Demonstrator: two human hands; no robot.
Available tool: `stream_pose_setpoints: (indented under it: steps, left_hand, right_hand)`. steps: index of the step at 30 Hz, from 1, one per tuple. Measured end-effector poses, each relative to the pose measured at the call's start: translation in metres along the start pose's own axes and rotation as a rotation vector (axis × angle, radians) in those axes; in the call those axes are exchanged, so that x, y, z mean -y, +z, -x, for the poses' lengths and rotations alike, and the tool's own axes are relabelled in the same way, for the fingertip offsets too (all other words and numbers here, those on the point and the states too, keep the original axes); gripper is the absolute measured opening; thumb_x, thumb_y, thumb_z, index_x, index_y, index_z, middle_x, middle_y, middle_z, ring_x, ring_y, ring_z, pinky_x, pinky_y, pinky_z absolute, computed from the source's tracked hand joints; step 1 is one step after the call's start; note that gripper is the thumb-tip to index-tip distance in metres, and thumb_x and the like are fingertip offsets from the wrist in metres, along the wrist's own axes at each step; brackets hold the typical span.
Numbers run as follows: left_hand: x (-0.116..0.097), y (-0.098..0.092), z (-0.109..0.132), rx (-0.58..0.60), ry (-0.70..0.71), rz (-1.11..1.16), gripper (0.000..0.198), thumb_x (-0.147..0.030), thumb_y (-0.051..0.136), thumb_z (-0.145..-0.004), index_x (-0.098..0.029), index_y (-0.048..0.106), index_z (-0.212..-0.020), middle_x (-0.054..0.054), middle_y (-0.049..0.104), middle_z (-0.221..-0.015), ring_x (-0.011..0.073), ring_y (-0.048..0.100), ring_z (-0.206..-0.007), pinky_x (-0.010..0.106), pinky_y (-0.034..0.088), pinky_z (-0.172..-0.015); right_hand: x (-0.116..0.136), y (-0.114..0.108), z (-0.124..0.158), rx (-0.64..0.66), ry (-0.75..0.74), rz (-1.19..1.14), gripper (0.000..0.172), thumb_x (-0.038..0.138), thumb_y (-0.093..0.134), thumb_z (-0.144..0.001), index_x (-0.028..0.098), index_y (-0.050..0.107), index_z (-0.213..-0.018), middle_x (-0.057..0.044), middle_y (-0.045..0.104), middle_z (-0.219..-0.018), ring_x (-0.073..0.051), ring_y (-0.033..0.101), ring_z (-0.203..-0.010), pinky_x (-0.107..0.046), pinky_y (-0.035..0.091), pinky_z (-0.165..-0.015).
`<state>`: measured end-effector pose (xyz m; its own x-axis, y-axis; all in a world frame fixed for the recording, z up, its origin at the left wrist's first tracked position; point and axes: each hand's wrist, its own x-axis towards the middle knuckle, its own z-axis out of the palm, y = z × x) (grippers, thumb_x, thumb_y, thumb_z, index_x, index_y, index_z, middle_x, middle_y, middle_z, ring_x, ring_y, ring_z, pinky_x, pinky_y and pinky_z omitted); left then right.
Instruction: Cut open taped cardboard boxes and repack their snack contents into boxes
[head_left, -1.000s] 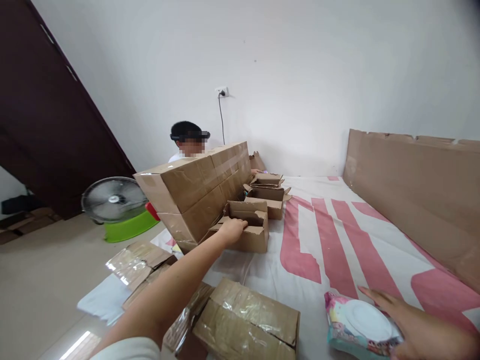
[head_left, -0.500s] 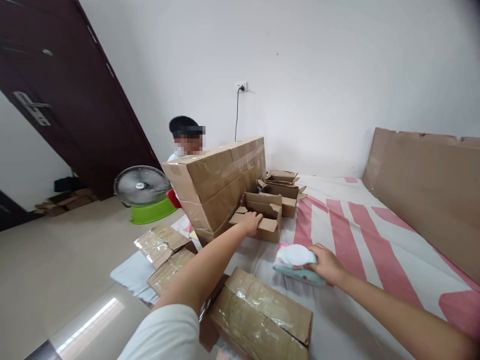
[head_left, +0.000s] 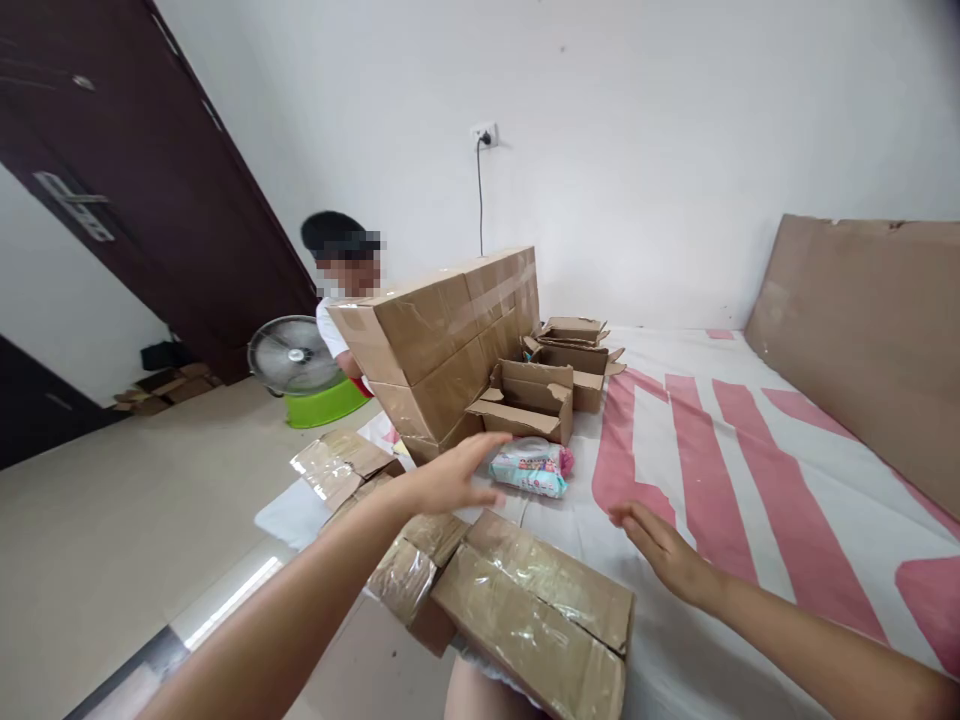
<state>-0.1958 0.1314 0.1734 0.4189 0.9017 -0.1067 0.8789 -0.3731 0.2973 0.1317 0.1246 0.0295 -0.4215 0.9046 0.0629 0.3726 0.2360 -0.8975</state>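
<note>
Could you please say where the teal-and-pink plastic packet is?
In the head view, the packet lies slightly right of centre, beside the bare left hand, before the nearest open brown cardboard box.

The right hand (head_left: 671, 565) released the pink-and-turquoise plastic pack (head_left: 529, 472) at six o'clock of the nearest open brown cardboard box (head_left: 521, 420), which the left hand (head_left: 448, 482) let go.

Three open boxes (head_left: 521, 422), one wipes pack (head_left: 529, 470)

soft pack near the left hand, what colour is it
The soft pack is mostly pale turquoise, pink at one end; head view.
</note>
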Motion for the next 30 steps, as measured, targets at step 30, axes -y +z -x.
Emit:
stream_pose_setpoints:
  steps: [30]
  left_hand:
    - [-0.151, 0.190, -0.017, -0.730, 0.415, -0.031, 0.046, -0.031, 0.065, -0.080, -0.028, 0.052, -0.125, 0.014, 0.056, -0.129, 0.0348, 0.047, -0.126, 0.056, 0.039, -0.102]
  right_hand:
    - [-0.109, -0.122, 0.224, -0.367, 0.362, 0.745, 0.042, 0.028, 0.044, -0.082, 0.019, 0.059, -0.121, -0.013, 0.063, -0.112, -0.028, 0.062, -0.104, -0.040, 0.051, -0.089]
